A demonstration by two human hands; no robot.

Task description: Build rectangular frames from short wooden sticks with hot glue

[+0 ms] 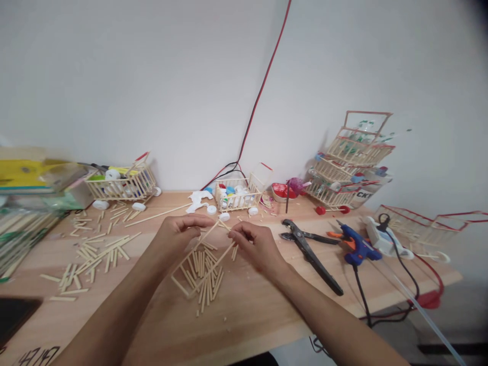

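A small frame of thin wooden sticks (pixel 198 264) is held tilted just above the wooden table (pixel 244 315), with several loose short sticks lying under and inside it. My left hand (pixel 179 236) pinches the frame's upper left part, fingers closed on it. My right hand (pixel 255 244) pinches a stick at the frame's upper right end, fingers closed too. Both hands are close together at the table's middle.
Piles of cut sticks (pixel 91 254) lie to the left. Stick-built carts with bottle caps stand at the back left (pixel 122 183), the middle (pixel 238 195) and stacked at the right (pixel 351 162). Black pliers (pixel 310 251), a blue glue gun (pixel 356 246) and cables lie to the right.
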